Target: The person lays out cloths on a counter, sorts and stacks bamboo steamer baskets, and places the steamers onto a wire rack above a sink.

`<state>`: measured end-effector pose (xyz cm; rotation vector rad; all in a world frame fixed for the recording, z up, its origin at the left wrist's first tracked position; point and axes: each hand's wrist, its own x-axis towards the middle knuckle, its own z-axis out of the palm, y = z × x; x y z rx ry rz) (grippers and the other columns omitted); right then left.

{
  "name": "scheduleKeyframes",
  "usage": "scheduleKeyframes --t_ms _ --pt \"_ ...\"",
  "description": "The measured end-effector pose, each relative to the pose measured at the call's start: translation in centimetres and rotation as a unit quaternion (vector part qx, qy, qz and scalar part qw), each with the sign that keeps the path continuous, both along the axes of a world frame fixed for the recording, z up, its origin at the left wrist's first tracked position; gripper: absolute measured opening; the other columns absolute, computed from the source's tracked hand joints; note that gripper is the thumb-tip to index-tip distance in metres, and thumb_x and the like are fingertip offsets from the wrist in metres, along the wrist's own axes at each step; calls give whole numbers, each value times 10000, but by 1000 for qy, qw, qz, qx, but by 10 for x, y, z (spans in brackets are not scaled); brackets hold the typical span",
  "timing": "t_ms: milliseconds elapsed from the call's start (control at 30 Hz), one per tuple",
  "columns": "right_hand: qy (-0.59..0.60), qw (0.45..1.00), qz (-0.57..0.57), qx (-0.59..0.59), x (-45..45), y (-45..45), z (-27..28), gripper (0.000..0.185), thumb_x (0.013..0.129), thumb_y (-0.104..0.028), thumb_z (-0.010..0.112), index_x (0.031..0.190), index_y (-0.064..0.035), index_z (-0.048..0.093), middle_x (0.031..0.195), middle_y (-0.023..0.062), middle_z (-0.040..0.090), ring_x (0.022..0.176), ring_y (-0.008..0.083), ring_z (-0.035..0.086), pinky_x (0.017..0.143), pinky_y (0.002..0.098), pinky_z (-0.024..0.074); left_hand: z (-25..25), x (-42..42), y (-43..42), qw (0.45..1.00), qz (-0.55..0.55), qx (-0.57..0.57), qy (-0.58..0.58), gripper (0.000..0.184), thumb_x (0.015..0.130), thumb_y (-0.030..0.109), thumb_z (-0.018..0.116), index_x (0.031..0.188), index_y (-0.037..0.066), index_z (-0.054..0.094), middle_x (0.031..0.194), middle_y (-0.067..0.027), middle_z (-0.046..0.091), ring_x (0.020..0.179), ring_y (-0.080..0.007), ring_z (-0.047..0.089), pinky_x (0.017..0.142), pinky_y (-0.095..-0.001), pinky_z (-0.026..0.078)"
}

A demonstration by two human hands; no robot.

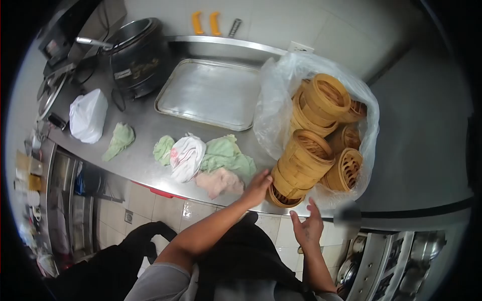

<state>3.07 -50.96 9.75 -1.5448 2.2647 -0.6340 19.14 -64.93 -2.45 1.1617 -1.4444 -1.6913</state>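
A tilted stack of bamboo steamers (300, 166) stands near the counter's front edge, against the opening of a clear plastic bag (273, 93). My left hand (257, 189) grips the stack's lower left side, its fingertips partly hidden by the bamboo. Just below and right of the stack, my right hand (308, 223) is open and holds nothing, thumb and fingers apart. More bamboo steamers (329, 98) lie in the bag, some tipped to show slatted or perforated bases.
On the steel counter lie a metal tray (211, 95), a white cloth (188, 158), green cloths (228, 155) and a pink cloth (219, 181). A black soup pot (138, 62) and a white plastic bag (88, 116) stand left. Pans (427, 246) fill shelves lower right.
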Motion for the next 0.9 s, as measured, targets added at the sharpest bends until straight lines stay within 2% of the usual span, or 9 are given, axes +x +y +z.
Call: scheduleKeyframes --t_ms 33,67,167,233,333,467,567,767,900 --pt "-52 996 -32 -68 5 -1 14 801 765 -208 799 1397 43 376 1330 220 518 1134 277 565 869 363 485 10 -2 -6 1000 -8 1 -6 691 995 491 422 1438 -37 364 1457 -251 402 1383 -350 352 1150 -399 245" --pt "-127 986 -66 -80 9 -10 27 895 744 -203 809 1432 46 294 1306 268 485 1144 339 549 944 424 459 23 -6 -15 999 27 11 13 696 998 516 396 1411 -45 405 1442 -238 431 1374 -341 371 1147 -391 250" --pt "-291 949 -85 -82 -10 -27 -5 965 726 -213 824 1455 34 242 1361 229 440 1185 297 519 944 440 457 25 -19 -55 999 27 9 25 716 998 572 337 1408 -6 441 1463 -199 431 1389 -322 357 1140 -385 258" --pt "-293 950 -85 -67 -18 -37 -12 991 712 -212 835 1458 35 231 1359 223 444 1198 290 508 957 429 450 66 -28 -76 989 -41 144 15 810 951 692 278 1508 104 311 1523 -109 372 1381 -252 360 1112 -446 281" --pt "-287 955 -57 -51 -28 -49 -14 1029 686 -198 850 1462 40 218 1354 220 449 1222 296 487 986 407 435 92 -46 -93 956 -37 292 11 730 980 647 251 1489 136 371 1497 -167 396 1399 -298 333 1133 -392 256" --pt "-231 970 -34 -74 -26 -53 -19 1066 639 -157 872 1459 50 223 1347 250 448 1251 369 456 1043 412 391 97 -54 -75 959 -21 281 41 743 982 638 279 1495 105 351 1515 -155 371 1385 -284 349 1133 -380 258" --pt "-188 977 -24 -100 -24 -45 -22 1058 623 -153 882 1443 57 247 1342 275 445 1246 407 449 1063 443 364 87 -47 -52 973 43 219 64 727 1001 595 302 1478 50 359 1510 -149 373 1379 -270 356 1132 -359 261" --pt "-214 972 -6 -95 -23 -18 -42 846 673 -188 877 1306 68 377 1289 237 534 1206 360 527 1026 412 399 73 -24 -12 994 -23 -54 94 705 1021 548 303 1467 3 333 1467 -159 411 1378 -250 353 1148 -350 235" --pt "-203 971 -24 -121 -9 -18 -77 872 646 -159 900 1324 48 392 1323 207 473 1220 326 500 995 420 436 54 -17 -17 987 -79 -106 95 702 1024 525 318 1498 10 266 1510 -169 333 1416 -269 290 1153 -372 229"
